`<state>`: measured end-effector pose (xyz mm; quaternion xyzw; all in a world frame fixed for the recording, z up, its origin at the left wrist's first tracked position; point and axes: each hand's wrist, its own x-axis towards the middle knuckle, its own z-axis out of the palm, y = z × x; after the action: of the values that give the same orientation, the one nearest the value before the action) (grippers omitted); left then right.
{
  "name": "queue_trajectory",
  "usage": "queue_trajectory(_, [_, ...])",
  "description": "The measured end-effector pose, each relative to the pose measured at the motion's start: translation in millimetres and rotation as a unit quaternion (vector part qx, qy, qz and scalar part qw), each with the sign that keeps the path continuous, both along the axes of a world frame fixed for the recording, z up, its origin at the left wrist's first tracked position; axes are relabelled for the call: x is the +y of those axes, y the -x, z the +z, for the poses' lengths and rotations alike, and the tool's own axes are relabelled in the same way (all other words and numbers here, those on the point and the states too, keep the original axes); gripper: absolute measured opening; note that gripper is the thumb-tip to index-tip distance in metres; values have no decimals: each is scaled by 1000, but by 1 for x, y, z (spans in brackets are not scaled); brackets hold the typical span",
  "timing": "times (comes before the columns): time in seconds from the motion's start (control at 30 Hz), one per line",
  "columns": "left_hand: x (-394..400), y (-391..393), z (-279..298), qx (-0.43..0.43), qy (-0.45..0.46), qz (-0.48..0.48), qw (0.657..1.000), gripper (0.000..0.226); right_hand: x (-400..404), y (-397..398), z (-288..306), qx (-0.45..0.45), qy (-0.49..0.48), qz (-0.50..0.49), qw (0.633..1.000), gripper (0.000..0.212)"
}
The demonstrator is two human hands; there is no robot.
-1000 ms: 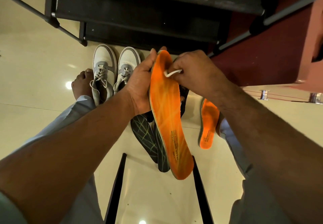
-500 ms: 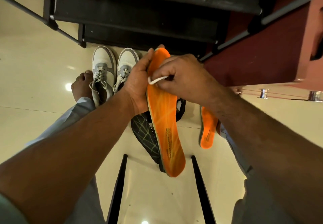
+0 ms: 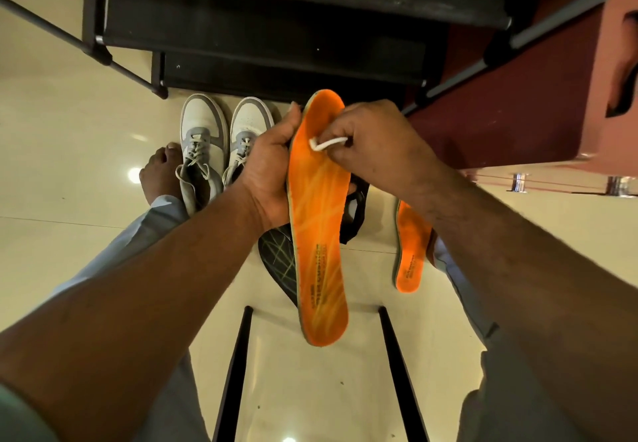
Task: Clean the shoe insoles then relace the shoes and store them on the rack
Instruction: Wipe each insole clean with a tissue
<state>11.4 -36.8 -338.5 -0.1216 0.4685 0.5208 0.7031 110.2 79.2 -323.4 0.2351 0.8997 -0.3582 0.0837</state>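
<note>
Cleaning stage, early: left hand (image 3: pixel 272 165) grips orange insole (image 3: pixel 317 220) upright in front of the rack (image 3: pixel 262 27), right hand (image 3: pixel 373 141) pinches white wipe (image 3: pixel 326 144) against it; second insole (image 3: pixel 411 248) on floor, grey-white shoes (image 3: pixel 221 141) below rack, unstored.

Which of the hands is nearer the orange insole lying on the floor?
The right. The right hand is above the floor insole, with its forearm passing right over it. The left hand grips the held insole, which lies between it and the floor insole.
</note>
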Motion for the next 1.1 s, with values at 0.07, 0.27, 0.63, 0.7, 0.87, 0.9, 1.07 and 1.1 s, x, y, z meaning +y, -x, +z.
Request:
queue_trajectory(0.07, [0, -1, -3, 10, 5, -2, 1000, 67, 4, -5, -6, -29, -31, -23, 999, 16])
queue_trajectory(0.27, [-1, -1, -2, 7, -18, 9, 1000, 88, -17, 4, 8, 70, 29, 48, 996, 15])
queue_trajectory(0.63, [1, -4, 2, 29, -59, 10, 998, 96, -14, 2, 6, 41, 9, 30, 999, 11])
queue_trajectory(0.7, [1, -4, -1, 36, -62, 10, 997, 96, -4, -4, 0, -13, -24, 3, 1000, 13])
queue_trajectory(0.87, [0, -6, -1, 24, -64, 23, 997, 90, -18, 1, 5, 33, 2, 45, 998, 8])
queue_trajectory(0.9, [0, -6, -1, 21, -62, 26, 997, 90, -20, 3, 6, 44, 3, 55, 998, 8])
queue_trajectory(1.07, [1, -7, -1, 31, -60, 24, 997, 89, -4, -5, -4, -23, -49, 2, 999, 15])
queue_trajectory(1.1, [1, -7, 0, 36, -56, 24, 997, 88, -4, -5, -4, -18, -41, -1, 999, 14])
